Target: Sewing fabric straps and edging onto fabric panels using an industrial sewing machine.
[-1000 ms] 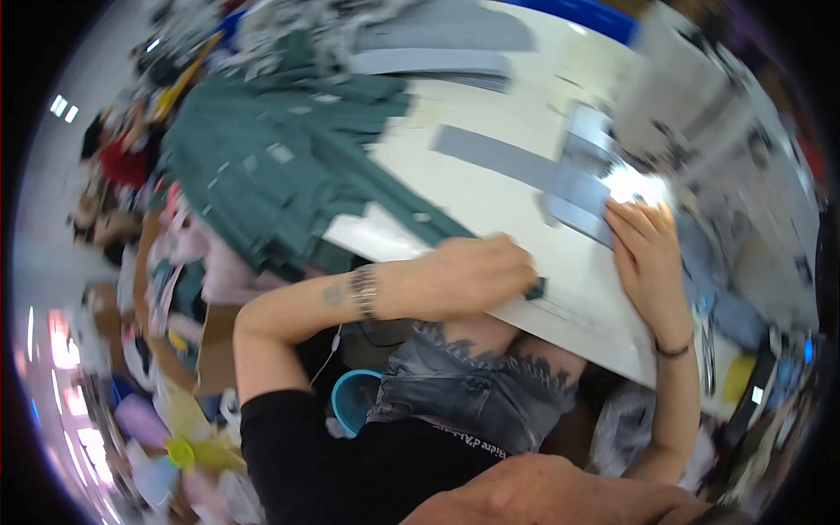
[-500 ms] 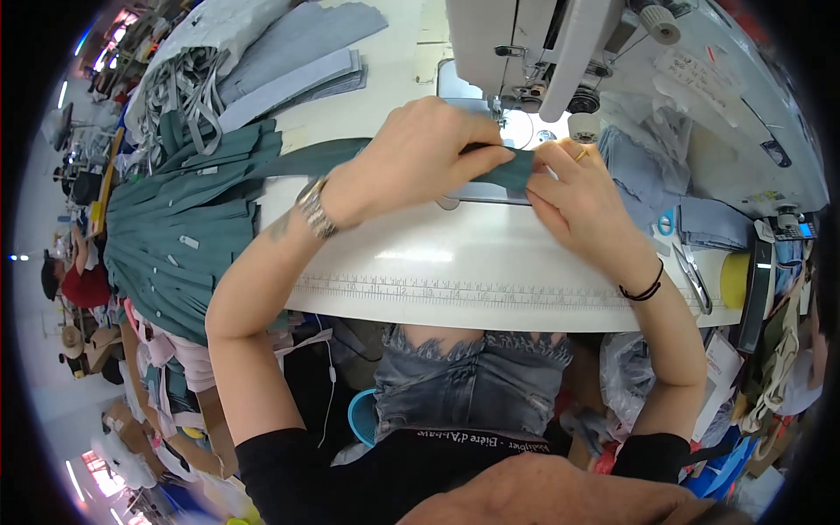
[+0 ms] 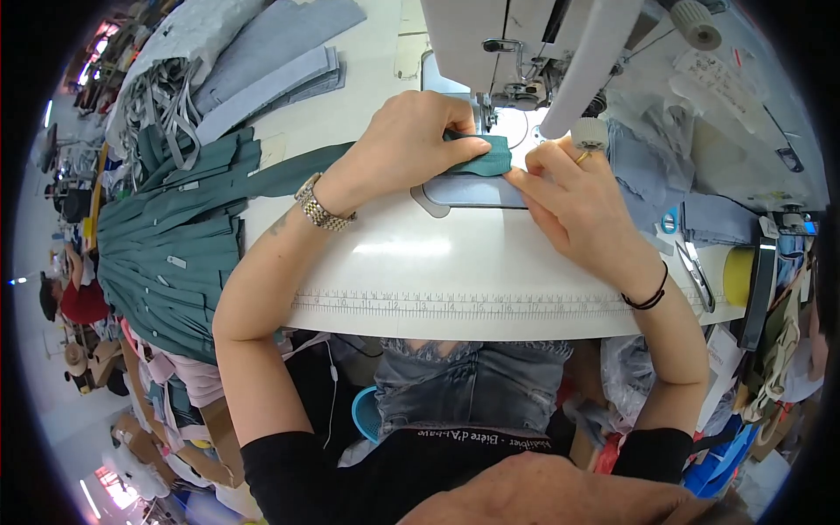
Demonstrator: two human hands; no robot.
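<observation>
A dark green fabric strip (image 3: 499,159) lies at the needle area of a white sewing machine (image 3: 459,39), its folded end toward the right. My left hand (image 3: 411,140) pinches it near that end, thumb on top, just left of the presser foot (image 3: 487,115). At the strip's near right corner, the closed fingertips of my right hand (image 3: 573,192) grip its edge. Leftward, the strip passes behind my left wrist to a gathered green garment (image 3: 171,232) hanging over the table's left side. My left hand hides part of the strip.
A ruler scale (image 3: 455,306) runs along the front of the white table (image 3: 385,262). Scissors (image 3: 694,273) and a yellow roll (image 3: 738,276) lie at the right. Grey-blue fabric pieces (image 3: 271,92) are stacked at the back left; more grey-blue cloth (image 3: 643,175) lies beside the machine.
The view has shifted slightly. My right fingertips have slid to the strip's near corner, so more of its end shows between my hands. My left hand keeps its pinch.
</observation>
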